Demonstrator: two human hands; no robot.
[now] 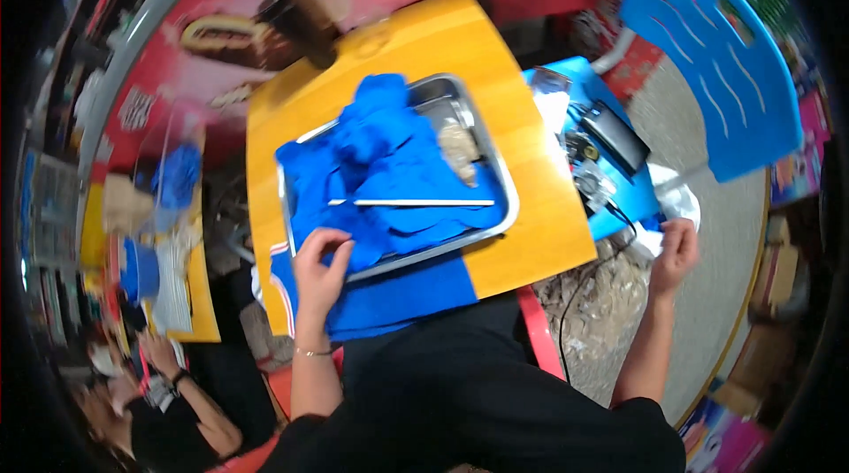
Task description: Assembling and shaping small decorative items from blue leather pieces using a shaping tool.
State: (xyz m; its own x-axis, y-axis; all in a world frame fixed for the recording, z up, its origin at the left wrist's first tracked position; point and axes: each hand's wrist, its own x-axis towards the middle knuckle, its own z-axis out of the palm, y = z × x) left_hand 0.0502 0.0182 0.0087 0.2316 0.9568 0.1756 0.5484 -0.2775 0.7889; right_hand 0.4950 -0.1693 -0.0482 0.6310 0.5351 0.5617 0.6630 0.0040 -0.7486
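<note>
A shallow metal tray stands on the yellow table, heaped with crumpled blue cloth. Across the cloth lies a thin white stick. A beige-brown clump sits at the tray's right side; I cannot tell what it is. My left hand is by the tray's near left corner, beside the cloth, its fingers curved and the thumb apart from them. Off the table's right side, my right hand is raised with its fingers curled together; whatever they hold, if anything, is hidden.
Blue fabric with striped trim covers the table's near edge. A dark cup stands at the back. To the right are a blue stool carrying a black device and a cable, and a blue chair. Another person sits at left.
</note>
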